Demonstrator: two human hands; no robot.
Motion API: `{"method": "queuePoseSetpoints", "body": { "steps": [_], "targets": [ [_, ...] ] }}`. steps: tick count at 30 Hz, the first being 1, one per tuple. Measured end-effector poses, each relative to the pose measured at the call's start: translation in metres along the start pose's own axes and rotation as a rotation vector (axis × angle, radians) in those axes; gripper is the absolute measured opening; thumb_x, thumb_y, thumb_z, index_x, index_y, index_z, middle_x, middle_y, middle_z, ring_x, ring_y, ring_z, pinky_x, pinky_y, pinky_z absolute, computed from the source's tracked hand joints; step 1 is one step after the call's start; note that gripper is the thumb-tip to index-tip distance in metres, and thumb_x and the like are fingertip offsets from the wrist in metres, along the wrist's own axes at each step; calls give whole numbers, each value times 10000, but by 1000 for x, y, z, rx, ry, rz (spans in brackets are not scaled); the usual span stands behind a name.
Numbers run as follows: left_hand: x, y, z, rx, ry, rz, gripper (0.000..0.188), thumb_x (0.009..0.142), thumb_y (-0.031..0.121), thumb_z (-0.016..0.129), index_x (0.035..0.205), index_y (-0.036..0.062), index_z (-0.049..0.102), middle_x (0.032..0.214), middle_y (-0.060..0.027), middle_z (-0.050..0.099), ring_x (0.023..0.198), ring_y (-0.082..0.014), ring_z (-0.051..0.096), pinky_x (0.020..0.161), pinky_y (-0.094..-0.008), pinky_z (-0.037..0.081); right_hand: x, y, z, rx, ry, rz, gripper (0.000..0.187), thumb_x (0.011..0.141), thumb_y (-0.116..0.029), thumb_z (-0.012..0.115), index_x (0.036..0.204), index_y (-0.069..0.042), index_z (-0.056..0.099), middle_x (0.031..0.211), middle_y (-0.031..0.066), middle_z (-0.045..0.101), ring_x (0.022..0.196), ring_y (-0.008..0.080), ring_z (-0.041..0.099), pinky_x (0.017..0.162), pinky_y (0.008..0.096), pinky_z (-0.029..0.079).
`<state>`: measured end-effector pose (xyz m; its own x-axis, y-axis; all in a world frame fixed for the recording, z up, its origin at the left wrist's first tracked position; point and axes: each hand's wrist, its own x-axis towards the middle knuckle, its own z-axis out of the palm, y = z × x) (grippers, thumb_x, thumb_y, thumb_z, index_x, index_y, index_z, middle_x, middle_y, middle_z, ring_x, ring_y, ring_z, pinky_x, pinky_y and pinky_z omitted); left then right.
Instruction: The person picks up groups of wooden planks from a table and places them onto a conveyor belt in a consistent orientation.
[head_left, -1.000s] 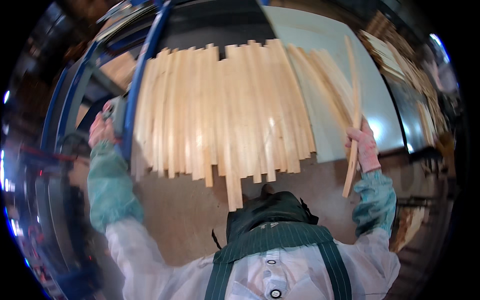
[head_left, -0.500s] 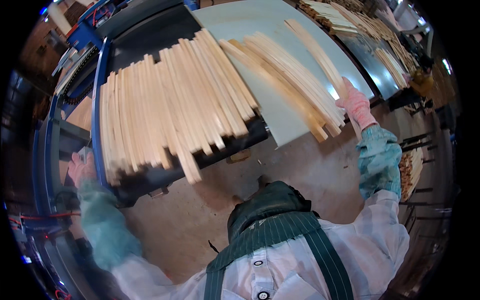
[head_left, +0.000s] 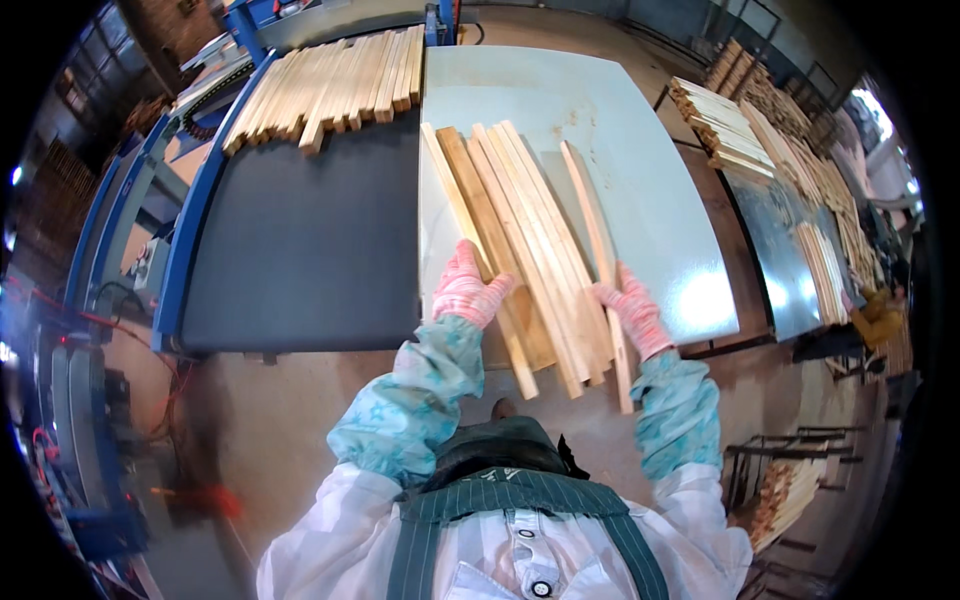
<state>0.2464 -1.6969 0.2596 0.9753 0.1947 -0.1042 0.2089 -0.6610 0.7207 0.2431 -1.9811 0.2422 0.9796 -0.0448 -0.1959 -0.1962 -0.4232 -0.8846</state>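
Both my hands wear pink-and-white knit gloves. My left hand [head_left: 468, 287] rests at the left side of a loose row of wooden strips [head_left: 530, 220], fingers stretched forward and thumb spread out over the strips. Among them lies a wider, darker strip [head_left: 490, 230]. My right hand [head_left: 635, 312] is closed round a single wooden strip [head_left: 588, 205], which lies slightly apart at the right of the row. The near ends of the strips overhang the front edge of the pale grey table [head_left: 660, 200].
Left of the table is a black conveyor belt [head_left: 310, 240] with a blue side frame [head_left: 210, 210]. A packed row of wooden strips [head_left: 335, 85] lies on its far part. More wood is stacked at the right [head_left: 725, 130], where a person's yellowish sleeve [head_left: 880, 320] shows. A rack of strips [head_left: 790, 495] stands lower right.
The packed row of strips has moved away along the belt. My left hand has come from the blue frame to the loose strips. The view has shifted to the right.
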Motion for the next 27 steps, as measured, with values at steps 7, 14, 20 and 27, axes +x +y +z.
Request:
{"method": "queuePoseSetpoints", "body": {
  "steps": [7, 14, 20, 27],
  "targets": [
    [3, 6, 36, -671, 155, -87, 694, 770, 46, 559, 1425, 58, 331, 1288, -178, 516, 1136, -294, 538, 937, -381, 460, -9, -20, 2, -277, -170, -5, 996, 725, -499, 741, 1451, -18, 259, 1355, 253, 452, 1268, 353, 435, 1051, 376, 348],
    [-11, 11, 18, -1086, -134, -175, 683, 800, 13, 537, 1440, 66, 306, 1297, -146, 507, 1111, -272, 548, 897, -371, 495, -1, -14, -2, -265, -192, -86, 1020, 729, -513, 723, 1436, 43, 242, 1356, 260, 450, 1271, 344, 433, 1059, 362, 335],
    [-31, 11, 12, 69, 81, 179, 666, 820, 364, 632, 1361, 42, 413, 1307, -174, 519, 1134, -355, 504, 987, -385, 408, -18, -24, 21, -296, -139, -79, 985, 752, -464, 711, 1425, 78, 237, 1348, 279, 445, 1271, 345, 430, 1052, 353, 337],
    [-32, -8, -12, 386, 43, 166, 638, 821, 549, 536, 1257, 83, 538, 1231, -118, 561, 1139, -318, 495, 1013, -362, 370, -19, -13, 31, -92, -147, -92, 989, 749, -447, 710, 1423, 89, 223, 1277, 284, 504, 1173, 341, 525, 999, 352, 402]
  ]
}}
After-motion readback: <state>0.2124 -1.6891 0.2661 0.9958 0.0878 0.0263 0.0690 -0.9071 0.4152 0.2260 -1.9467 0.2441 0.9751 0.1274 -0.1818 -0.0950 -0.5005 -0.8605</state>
